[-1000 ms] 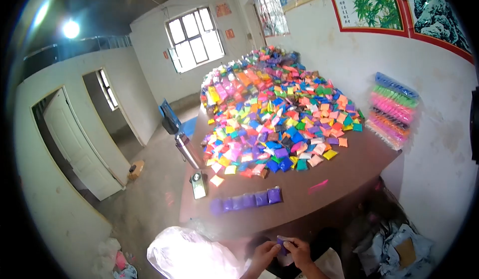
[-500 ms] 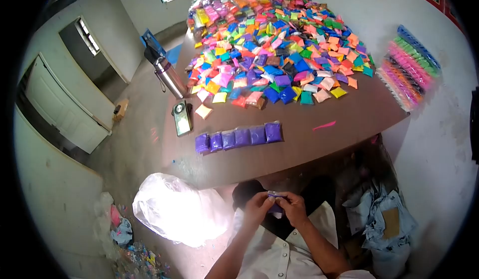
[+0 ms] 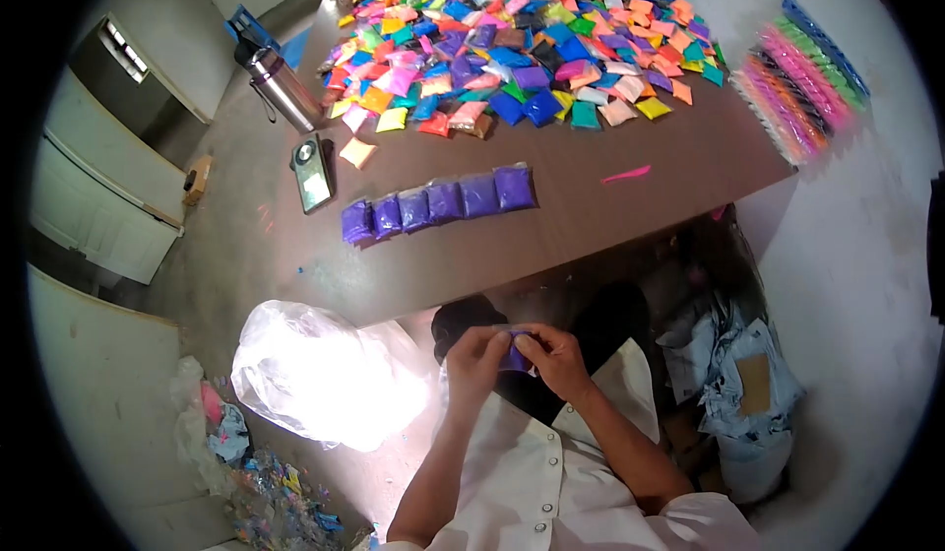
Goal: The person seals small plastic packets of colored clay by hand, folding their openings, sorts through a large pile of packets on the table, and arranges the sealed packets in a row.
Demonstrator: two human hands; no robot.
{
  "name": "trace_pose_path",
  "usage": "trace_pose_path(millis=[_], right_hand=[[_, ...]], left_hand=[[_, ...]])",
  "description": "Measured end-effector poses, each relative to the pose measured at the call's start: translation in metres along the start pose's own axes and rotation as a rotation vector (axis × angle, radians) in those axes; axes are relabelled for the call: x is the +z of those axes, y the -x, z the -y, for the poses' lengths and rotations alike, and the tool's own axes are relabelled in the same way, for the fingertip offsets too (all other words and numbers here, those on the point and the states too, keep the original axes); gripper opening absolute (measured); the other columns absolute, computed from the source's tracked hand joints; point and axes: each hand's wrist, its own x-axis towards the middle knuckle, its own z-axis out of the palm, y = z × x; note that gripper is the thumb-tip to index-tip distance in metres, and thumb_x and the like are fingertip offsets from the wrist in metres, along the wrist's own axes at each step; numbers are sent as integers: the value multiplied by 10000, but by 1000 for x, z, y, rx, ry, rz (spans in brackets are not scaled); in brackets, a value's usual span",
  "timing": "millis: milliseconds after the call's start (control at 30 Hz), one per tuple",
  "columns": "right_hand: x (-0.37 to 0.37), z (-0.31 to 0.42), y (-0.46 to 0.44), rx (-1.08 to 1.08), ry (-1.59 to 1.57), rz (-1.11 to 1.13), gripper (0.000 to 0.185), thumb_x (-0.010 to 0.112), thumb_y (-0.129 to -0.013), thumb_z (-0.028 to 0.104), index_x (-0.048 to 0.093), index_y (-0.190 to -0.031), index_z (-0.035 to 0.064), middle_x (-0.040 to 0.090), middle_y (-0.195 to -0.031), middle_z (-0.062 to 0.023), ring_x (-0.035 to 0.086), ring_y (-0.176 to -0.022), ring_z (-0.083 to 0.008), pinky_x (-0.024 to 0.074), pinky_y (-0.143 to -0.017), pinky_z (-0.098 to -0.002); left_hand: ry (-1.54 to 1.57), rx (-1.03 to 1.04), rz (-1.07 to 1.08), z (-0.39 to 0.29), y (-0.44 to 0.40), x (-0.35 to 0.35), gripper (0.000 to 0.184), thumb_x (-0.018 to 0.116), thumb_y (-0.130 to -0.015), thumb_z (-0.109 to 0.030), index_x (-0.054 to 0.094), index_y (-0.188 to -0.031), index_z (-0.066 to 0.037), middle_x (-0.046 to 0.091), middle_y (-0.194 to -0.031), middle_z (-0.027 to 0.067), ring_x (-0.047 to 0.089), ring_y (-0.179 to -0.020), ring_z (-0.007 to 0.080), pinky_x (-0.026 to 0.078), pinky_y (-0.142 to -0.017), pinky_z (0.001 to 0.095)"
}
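Note:
Over my lap, a small purple packet (image 3: pixel 515 356) is pinched between both hands. My left hand (image 3: pixel 476 356) grips its left side and my right hand (image 3: pixel 553 359) its right side, thumbs close together near the top edge. Fingers cover much of the packet. On the brown table (image 3: pixel 571 216) ahead, several purple packets (image 3: pixel 445 200) stand in a slanting row, side by side. Behind that row spreads a large heap of small colourful packets (image 3: pixel 512 54). A thin pink strip (image 3: pixel 626 174) lies to the right of the row.
A steel flask (image 3: pixel 283 88) and a phone-like device (image 3: pixel 313 173) stand at the table's left. Bundled colourful packs (image 3: pixel 802 83) lean by the right wall. A bright white plastic bag (image 3: pixel 325 374) sits below the table at left; grey plastic wrappers (image 3: pixel 753 384) pile up at right.
The view has tipped downward and shifted, so the table and its contents sit higher and further left. Both hands still hold the purple packet, with its purple face showing more between the thumbs.

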Motion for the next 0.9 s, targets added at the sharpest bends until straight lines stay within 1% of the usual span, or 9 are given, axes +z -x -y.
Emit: trace_pose_path(millis=[100,233,300,533,667,733,767,833,900], right_hand=[[2,-5,-1,-63,59,-57,213,651,-1003,184,728,-1134,35,704,-991,-38,646,-871,-119,527,-763,-260],[-1,-14,-6,-181,56,-92,216,655,-1002,191,731,-1131,36,712,-1001,-46,654,-908,-128,535,-795,-273],[-1,-11,-2,-121,48,-94,225,660,-999,206,730,-1139,45,710,-993,-45,654,-906,-129,539,-798,-279],[-3,-11,-5,101,-175,26,293,668,-995,279,709,-1197,72,708,-966,-28,655,-884,-109,556,-787,-272],[-2,-9,-3,88,-143,24,288,671,-993,252,711,-1197,53,714,-989,-35,659,-887,-111,558,-783,-263],[4,-9,-4,-31,-235,-89,201,674,-997,125,701,-1167,23,669,-888,-4,576,-718,-48,486,-617,-198],[3,-11,-4,-28,-235,-90,201,674,-997,125,701,-1167,23,669,-888,-4,576,-718,-48,486,-617,-198],[0,-15,-5,-17,-188,-112,276,672,-986,184,712,-1209,25,719,-1024,-52,658,-889,-109,552,-784,-257],[0,-17,-5,-4,-174,-114,282,672,-986,186,706,-1214,24,714,-1017,-51,654,-884,-106,549,-778,-253]], left_hand=[[91,-53,38,-5,4,5,214,676,-1005,-180,699,-1089,15,681,-898,-6,609,-819,62,497,-775,213],[-4,-160,148,13,4,-4,230,672,-1004,-194,691,-1092,17,684,-896,8,607,-819,67,496,-780,232],[-9,-73,156,21,2,-5,244,692,-980,-182,694,-1077,42,714,-890,64,629,-768,94,524,-701,250],[-90,-22,100,18,1,-8,229,687,-984,-182,693,-1052,37,709,-851,53,627,-751,88,520,-678,251],[-27,-102,94,15,3,-5,257,702,-983,-198,693,-1098,32,713,-880,58,633,-751,90,518,-674,242],[30,-144,103,17,4,-4,268,708,-981,-201,693,-1115,30,714,-890,60,635,-751,92,518,-674,238],[7,-157,125,19,5,-4,276,711,-979,-201,692,-1129,29,714,-898,61,634,-749,94,515,-667,238],[-18,-175,147,26,6,-4,285,714,-976,-201,691,-1144,28,714,-906,62,634,-746,97,513,-659,239],[25,-121,144,31,6,-2,266,719,-972,-200,695,-1108,27,711,-878,57,626,-727,92,504,-640,242]])
